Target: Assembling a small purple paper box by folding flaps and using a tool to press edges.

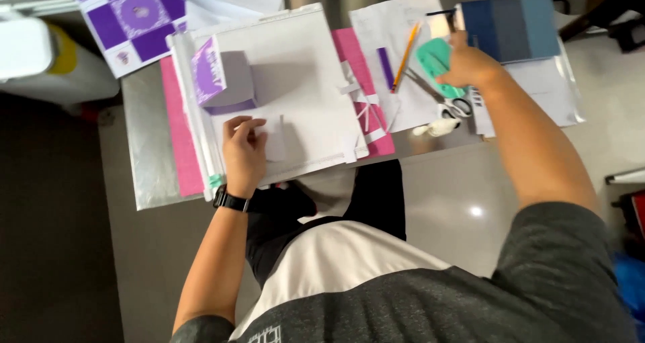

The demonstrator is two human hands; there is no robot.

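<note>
Overhead: right hand (470, 64) far out at table's right side, fingers curled around teal tool (435, 62) beside pencil (405, 55) lying lengthwise away; left hand (243, 151) nearer, fingers flat on white sheet (306, 81), just below purple box (225, 81).

- A shiny metal table (144, 148) carries the things.
- A pink sheet (180, 131) lies flat on it, under a white board (309, 54).
- White papers (386, 27) lie to the right, with a pencil (406, 54) on them.
- Scissors (451, 102) rest near the table's edge.
- A purple-and-white checked sheet (131, 17) lies at the far left corner.
- A blue book (514, 27) sits at the far right.
</note>
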